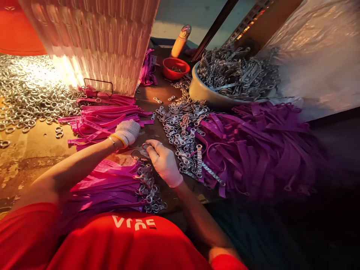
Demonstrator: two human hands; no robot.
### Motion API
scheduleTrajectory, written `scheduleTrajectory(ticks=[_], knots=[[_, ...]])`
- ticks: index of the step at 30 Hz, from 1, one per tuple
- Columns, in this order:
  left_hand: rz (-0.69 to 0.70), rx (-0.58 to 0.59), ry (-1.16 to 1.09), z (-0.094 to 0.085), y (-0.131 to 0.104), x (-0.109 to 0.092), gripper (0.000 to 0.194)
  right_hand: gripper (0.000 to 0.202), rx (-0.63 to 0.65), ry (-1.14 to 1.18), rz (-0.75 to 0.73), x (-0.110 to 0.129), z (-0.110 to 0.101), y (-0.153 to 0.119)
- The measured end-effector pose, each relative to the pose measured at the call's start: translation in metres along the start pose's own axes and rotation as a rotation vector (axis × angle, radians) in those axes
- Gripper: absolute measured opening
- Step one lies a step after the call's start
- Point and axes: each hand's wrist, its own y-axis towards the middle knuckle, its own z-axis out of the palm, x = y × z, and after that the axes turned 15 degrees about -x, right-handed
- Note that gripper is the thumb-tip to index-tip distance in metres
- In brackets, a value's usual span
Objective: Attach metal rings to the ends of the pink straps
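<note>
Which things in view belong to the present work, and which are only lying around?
Likely in work: small silver ring-like piece at white-gloved right hand, flat magenta straps, silver metal chain pieces.

Seemingly only lying around: pale cylindrical object, translucent plastic sheeting.

On the desk [36,150], rings [30,95] spread left, one strap bundle [104,117] lies right of them with a second bundle [109,187] before it, a link pile [180,131] sits right of both, a strap heap [261,150] right of that, and behind stands a bowl [174,75], left of a basin [200,88] holding metal links [236,73].
</note>
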Motion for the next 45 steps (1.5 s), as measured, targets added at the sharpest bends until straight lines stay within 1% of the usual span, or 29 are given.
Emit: scheduleTrajectory(ticks=[1,3,4,5,7,9,10,11,13,16,17,19,20,21,22,24,26,27,28,30,32,33,36,38,40,43,44,45], knots=[[0.006,-0.018,0.014,-0.007,-0.008,0.005,0.023,0.03,-0.01,0.001,-0.033,0.003,-0.002,0.001],[0.022,-0.076,-0.051,-0.022,-0.031,0.019,0.026,0.029,-0.021,0.027,-0.107,0.012,-0.006,0.002],[0.007,-0.132,-0.203,-0.029,-0.046,0.028,0.026,0.029,-0.011,0.049,-0.14,0.019,-0.008,0.002],[-0.043,-0.139,-0.397,-0.034,-0.062,0.036,0.026,0.029,0.016,0.071,-0.167,0.026,-0.008,0.002],[-0.226,-0.004,-0.787,-0.042,-0.095,0.048,0.031,0.029,0.104,0.084,-0.212,0.042,-0.007,0.001],[-0.422,0.096,-1.05,-0.044,-0.125,0.053,0.033,0.028,0.192,0.018,-0.264,0.057,-0.003,-0.001],[-0.491,0.11,-1.123,-0.044,-0.137,0.052,0.033,0.028,0.222,-0.047,-0.298,0.064,-0.001,-0.003],[-0.531,0.106,-1.168,-0.043,-0.147,0.05,0.033,0.028,0.244,-0.125,-0.335,0.07,0.002,-0.005],[-0.552,0.07,-1.215,-0.041,-0.163,0.043,0.034,0.029,0.272,-0.281,-0.41,0.079,0.005,-0.008],[-0.492,0.029,-1.175,-0.038,-0.176,0.035,0.04,0.031,0.277,-0.449,-0.523,0.088,0.007,-0.015],[-0.441,0.011,-1.114,-0.037,-0.179,0.034,0.04,0.031,0.274,-0.483,-0.56,0.089,0.007,-0.017],[-0.294,-0.035,-0.957,-0.035,-0.183,0.035,0.039,0.032,0.267,-0.528,-0.606,0.09,0.008,-0.022],[-0.23,-0.051,-0.899,-0.033,-0.185,0.036,0.038,0.031,0.261,-0.54,-0.611,0.09,0.008,-0.024],[-0.195,-0.05,-0.877,-0.032,-0.186,0.038,0.037,0.03,0.251,-0.544,-0.603,0.09,0.009,-0.026],[-0.194,-0.027,-0.893,-0.03,-0.188,0.039,0.037,0.03,0.241,-0.538,-0.588,0.091,0.009,-0.028],[-0.287,0.022,-1.008,-0.028,-0.192,0.041,0.04,0.029,0.249,-0.494,-0.548,0.094,0.009,-0.031],[-0.397,0.017,-1.121,-0.026,-0.196,0.042,0.041,0.037,0.316,-0.439,-0.512,0.099,0.006,-0.032],[-0.428,-0.001,-1.15,-0.026,-0.199,0.041,0.042,0.043,0.364,-0.431,-0.495,0.102,0.004,-0.031],[-0.442,-0.015,-1.161,-0.025,-0.202,0.041,0.043,0.046,0.409,-0.441,-0.478,0.104,0.002,-0.031],[-0.434,-0.01,-1.151,-0.023,-0.207,0.04,0.044,0.04,0.476,-0.499,-0.463,0.106,-0.001,-0.031],[-0.411,-0.001,-1.136,-0.021,-0.21,0.039,0.045,0.028,0.511,-0.554,-0.498,0.106,-0.003,-0.032],[-0.399,0.0,-1.131,-0.019,-0.211,0.039,0.044,0.026,0.523,-0.567,-0.54,0.105,-0.004,-0.032],[-0.361,-0.011,-1.108,-0.019,-0.212,0.039,0.044,0.025,0.536,-0.578,-0.699,0.1,-0.002,-0.033],[-0.329,-0.035,-1.063,-0.023,-0.211,0.039,0.042,0.024,0.529,-0.589,-0.772,0.099,0.0,-0.032],[-0.27,-0.068,-0.972,-0.033,-0.21,0.042,0.038,0.023,0.521,-0.59,-0.818,0.1,0.003,-0.03],[-0.131,-0.093,-0.768,-0.058,-0.211,0.051,0.024,0.028,0.515,-0.548,-0.852,0.103,0.007,-0.029],[-0.101,-0.11,-0.705,-0.068,-0.212,0.055,0.018,0.03,0.508,-0.528,-0.848,0.103,0.007,-0.029],[-0.106,-0.138,-0.654,-0.078,-0.214,0.06,0.015,0.031,0.5,-0.508,-0.838,0.102,0.006,-0.029]])
